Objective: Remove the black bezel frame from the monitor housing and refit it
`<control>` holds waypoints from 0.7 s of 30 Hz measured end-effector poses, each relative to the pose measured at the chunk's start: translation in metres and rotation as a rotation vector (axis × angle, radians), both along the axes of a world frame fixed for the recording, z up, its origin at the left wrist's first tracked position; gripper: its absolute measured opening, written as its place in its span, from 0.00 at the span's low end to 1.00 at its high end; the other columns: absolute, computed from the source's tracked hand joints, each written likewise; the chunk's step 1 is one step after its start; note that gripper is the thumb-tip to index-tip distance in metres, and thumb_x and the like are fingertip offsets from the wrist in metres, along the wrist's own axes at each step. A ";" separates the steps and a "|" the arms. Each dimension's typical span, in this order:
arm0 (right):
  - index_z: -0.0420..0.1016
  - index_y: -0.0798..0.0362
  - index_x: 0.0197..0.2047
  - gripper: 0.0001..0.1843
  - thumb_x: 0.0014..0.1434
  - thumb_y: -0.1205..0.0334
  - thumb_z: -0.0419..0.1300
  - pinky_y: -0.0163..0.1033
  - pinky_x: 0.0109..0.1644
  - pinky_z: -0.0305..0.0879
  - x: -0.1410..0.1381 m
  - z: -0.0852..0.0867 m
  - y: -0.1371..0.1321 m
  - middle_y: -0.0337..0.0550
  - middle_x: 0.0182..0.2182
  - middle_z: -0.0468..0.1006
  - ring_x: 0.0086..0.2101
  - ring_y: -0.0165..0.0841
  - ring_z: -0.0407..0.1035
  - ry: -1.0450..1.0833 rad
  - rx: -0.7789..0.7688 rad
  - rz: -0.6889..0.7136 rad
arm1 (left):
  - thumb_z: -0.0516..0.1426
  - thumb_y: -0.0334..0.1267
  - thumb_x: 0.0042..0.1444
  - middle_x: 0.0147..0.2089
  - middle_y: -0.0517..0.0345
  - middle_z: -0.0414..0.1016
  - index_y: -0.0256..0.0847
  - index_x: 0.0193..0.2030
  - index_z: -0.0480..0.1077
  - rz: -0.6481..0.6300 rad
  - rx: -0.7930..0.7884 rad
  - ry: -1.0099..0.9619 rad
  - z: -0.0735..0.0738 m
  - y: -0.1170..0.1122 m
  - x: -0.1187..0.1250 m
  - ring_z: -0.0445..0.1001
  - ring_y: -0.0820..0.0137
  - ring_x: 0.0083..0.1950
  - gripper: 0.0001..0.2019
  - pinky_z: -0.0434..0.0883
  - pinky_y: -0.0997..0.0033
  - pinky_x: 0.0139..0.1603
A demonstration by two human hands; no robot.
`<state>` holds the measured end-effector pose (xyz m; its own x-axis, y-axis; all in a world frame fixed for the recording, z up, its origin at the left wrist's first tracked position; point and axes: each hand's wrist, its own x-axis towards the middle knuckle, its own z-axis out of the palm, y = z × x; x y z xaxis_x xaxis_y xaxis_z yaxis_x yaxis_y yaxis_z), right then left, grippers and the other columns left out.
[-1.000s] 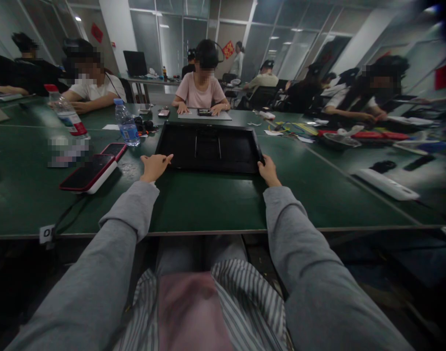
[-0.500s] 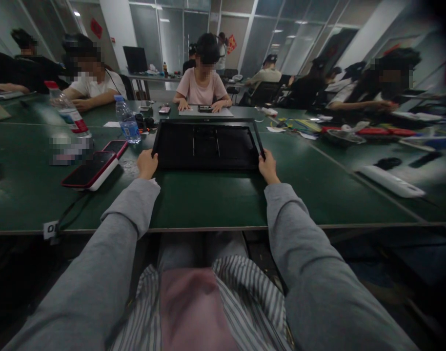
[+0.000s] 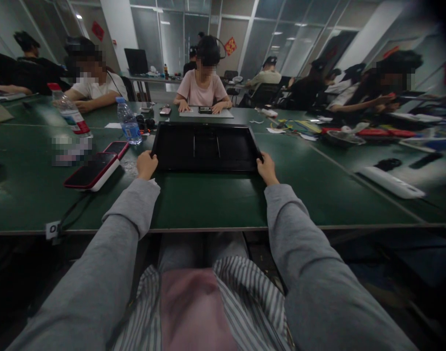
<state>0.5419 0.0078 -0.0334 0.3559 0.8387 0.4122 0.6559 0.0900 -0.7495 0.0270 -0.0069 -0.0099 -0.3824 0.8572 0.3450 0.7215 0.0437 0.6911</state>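
Note:
A flat black panel (image 3: 206,146), like the back of a monitor, lies on the green table (image 3: 208,200) in front of me. My left hand (image 3: 147,165) is closed on its near left corner. My right hand (image 3: 267,168) is closed on its near right corner. Both arms are stretched forward in grey sleeves.
Left of the panel lie a red-and-white device (image 3: 91,171) with a cable, a red phone (image 3: 115,147) and two water bottles (image 3: 128,122). A white power strip (image 3: 390,181) lies at the right. Several people sit across and along the tables.
My left hand, open beside the panel a second ago, has closed on its left corner. The panel's far edge rose slightly, then settled back flat.

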 end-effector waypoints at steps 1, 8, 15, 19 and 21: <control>0.73 0.59 0.65 0.29 0.61 0.68 0.55 0.54 0.75 0.60 0.001 -0.001 0.001 0.60 0.63 0.78 0.64 0.45 0.71 0.001 -0.002 0.002 | 0.59 0.38 0.61 0.58 0.33 0.81 0.37 0.56 0.78 0.002 -0.002 -0.009 0.000 0.000 0.000 0.76 0.43 0.64 0.18 0.68 0.44 0.67; 0.73 0.58 0.64 0.29 0.58 0.68 0.58 0.56 0.75 0.61 0.004 -0.003 0.005 0.60 0.62 0.78 0.64 0.46 0.72 0.060 0.007 0.027 | 0.60 0.39 0.60 0.57 0.37 0.83 0.38 0.54 0.79 0.034 -0.039 0.009 0.004 -0.001 -0.003 0.78 0.46 0.62 0.17 0.70 0.48 0.65; 0.72 0.54 0.62 0.28 0.58 0.64 0.58 0.62 0.74 0.61 0.004 -0.002 0.003 0.59 0.59 0.80 0.63 0.49 0.72 0.067 0.012 0.029 | 0.56 0.43 0.68 0.62 0.37 0.81 0.33 0.62 0.76 0.052 -0.120 0.171 0.008 -0.007 0.003 0.77 0.51 0.65 0.21 0.69 0.56 0.68; 0.72 0.53 0.62 0.27 0.58 0.65 0.57 0.62 0.72 0.64 0.005 -0.005 0.004 0.57 0.57 0.81 0.61 0.48 0.73 0.026 0.010 0.019 | 0.55 0.44 0.70 0.62 0.37 0.80 0.34 0.63 0.75 0.034 -0.110 0.172 0.008 -0.008 0.004 0.77 0.52 0.65 0.21 0.69 0.56 0.67; 0.72 0.54 0.62 0.28 0.58 0.66 0.57 0.61 0.71 0.64 0.006 -0.006 0.004 0.58 0.57 0.81 0.61 0.47 0.73 0.014 -0.001 0.013 | 0.55 0.44 0.71 0.62 0.37 0.80 0.34 0.63 0.75 0.035 -0.106 0.163 0.007 -0.008 0.004 0.77 0.52 0.65 0.21 0.70 0.57 0.67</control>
